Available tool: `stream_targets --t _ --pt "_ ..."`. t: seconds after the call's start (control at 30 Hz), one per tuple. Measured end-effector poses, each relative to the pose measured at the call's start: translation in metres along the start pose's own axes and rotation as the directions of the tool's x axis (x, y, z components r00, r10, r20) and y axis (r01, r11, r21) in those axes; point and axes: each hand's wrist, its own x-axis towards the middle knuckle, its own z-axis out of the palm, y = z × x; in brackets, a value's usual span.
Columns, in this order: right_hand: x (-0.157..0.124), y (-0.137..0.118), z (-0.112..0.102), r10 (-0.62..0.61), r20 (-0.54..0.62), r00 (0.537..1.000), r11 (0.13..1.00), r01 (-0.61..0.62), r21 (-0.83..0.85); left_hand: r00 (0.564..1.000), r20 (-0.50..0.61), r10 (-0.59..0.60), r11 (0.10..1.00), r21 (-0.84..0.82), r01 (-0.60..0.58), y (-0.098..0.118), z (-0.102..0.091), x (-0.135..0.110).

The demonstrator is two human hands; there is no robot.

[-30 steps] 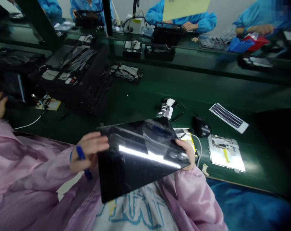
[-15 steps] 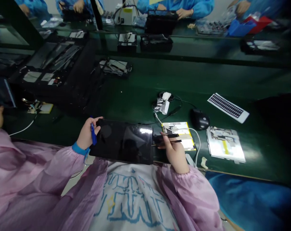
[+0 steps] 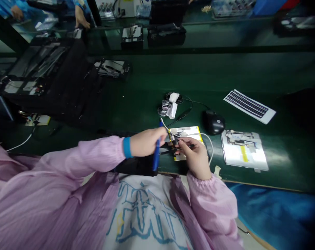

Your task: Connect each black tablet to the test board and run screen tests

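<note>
My left hand (image 3: 148,141) is closed around a slim blue pen-like tool (image 3: 156,155), whose lower end points towards me. Under that forearm lies a dark, glossy display panel (image 3: 136,167), partly covered by the sleeve and wrist. Thin dark strips run from the panel's right side to my right hand (image 3: 197,158). Its thumb and fingers are pinched on a small black piece, apparently the end of these strips; its exact kind is unclear. Beneath the right fingers is a silvery board with yellow edges (image 3: 192,131), and a white cable (image 3: 212,147) crosses it.
To the right are a black mouse (image 3: 214,122), a white keyboard strip (image 3: 249,106) and a silvery metal plate with a circuit board (image 3: 247,156). A coiled black cable bundle with white tags (image 3: 170,106) lies ahead. Black stacked trays (image 3: 55,73) rise at left. Co-workers' hands show across the bench.
My left hand has let go of the panel's left edge and swung right across it, still with the blue tool. My right hand stays near the strips, its fingers now pinched closer. The view has shifted.
</note>
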Motion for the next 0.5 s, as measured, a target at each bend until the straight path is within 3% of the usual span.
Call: stream_targets --t 0.07,0.13,0.2,0.27,0.37,0.5 --pt "-0.001 0.001 -0.001 -0.06 -0.011 0.998 0.993 0.058 -0.1 0.999 0.029 -0.035 0.996 -0.078 0.037 0.0 0.02 0.035" --pt "-0.002 0.006 -0.006 -0.2 -0.058 0.978 0.946 0.177 -0.271 0.996 0.028 -0.079 0.99 -0.111 0.082 -0.006 0.033 0.055" --pt "-0.002 0.013 -0.011 -0.385 -0.024 0.923 0.819 0.329 -0.47 0.994 0.004 -0.108 0.988 -0.107 0.108 -0.015 0.037 0.061" --pt "-0.001 0.021 -0.017 -0.505 0.117 0.855 0.641 0.463 -0.612 0.992 -0.014 -0.124 0.991 -0.048 0.123 -0.023 0.037 0.06" --pt "-0.001 0.028 -0.023 -0.535 0.274 0.799 0.469 0.551 -0.691 0.992 0.021 -0.127 0.985 0.12 0.123 -0.029 0.036 0.057" --pt "-0.001 0.031 -0.024 -0.527 0.285 0.801 0.45 0.547 -0.706 0.982 0.099 -0.163 0.956 0.263 0.132 -0.026 0.038 0.062"
